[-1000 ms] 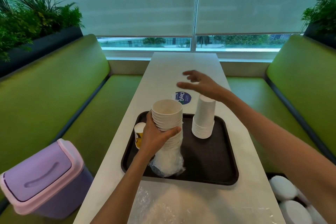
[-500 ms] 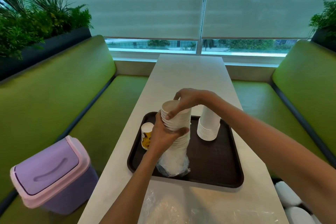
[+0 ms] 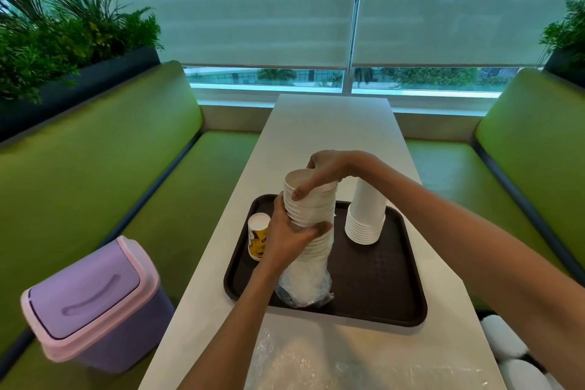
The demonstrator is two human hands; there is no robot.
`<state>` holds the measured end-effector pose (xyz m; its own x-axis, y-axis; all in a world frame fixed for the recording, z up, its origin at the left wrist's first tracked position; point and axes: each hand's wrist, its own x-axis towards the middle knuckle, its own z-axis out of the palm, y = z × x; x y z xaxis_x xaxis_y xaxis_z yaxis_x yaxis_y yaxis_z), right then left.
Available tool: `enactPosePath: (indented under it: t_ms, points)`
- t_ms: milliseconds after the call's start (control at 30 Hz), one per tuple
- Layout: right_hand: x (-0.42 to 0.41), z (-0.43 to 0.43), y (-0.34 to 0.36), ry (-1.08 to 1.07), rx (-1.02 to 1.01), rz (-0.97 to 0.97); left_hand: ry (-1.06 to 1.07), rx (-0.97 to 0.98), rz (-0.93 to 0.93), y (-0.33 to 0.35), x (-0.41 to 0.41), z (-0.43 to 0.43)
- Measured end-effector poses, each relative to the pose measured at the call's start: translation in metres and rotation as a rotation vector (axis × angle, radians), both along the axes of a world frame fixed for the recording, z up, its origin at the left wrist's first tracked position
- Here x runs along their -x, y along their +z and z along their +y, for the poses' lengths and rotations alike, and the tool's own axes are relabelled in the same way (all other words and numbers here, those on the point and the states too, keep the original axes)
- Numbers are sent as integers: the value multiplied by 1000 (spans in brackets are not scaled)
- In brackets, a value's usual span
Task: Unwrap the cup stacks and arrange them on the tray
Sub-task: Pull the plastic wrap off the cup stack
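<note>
Tray [image 3: 373,282] holds inverted stack [image 3: 368,212], printed cup [image 3: 258,237], and half-wrapped stack [image 3: 313,209] in grip of left hand [image 3: 289,234] and right hand [image 3: 329,169].

Head-worn camera (wide-angle) looks forward and down along the table [image 3: 332,136].

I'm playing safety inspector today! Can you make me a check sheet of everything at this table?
Surface: white table carrying a dark tray.
Job's things: half-wrapped cup stack upright on the tray, plastic round its bottom; bare cup stack upside down on the tray.
Clutter: loose plastic wrap on the table's near end; yellow printed cup on the tray.
Hands: left hand grips the half-wrapped stack's middle; right hand grips its top cups.
Cables: nothing seen.
Surroundings: green benches, purple bin, plants, window blinds.
</note>
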<state>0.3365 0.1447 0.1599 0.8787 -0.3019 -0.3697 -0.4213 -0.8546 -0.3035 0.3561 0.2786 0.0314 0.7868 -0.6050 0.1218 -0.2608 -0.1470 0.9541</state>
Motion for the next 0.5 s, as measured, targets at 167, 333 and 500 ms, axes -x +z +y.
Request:
enactPosePath:
  t_ms: [167,333,500]
  points:
    - [8,-2,23,-15,-56,-123,21,-7,-19,1,0,2]
    - [33,-18,51,-68,-124,-191,36,-30,-13,2,-1,3]
    - [59,-44,55,-108,-128,-47,26,-3,-11,0,0,4]
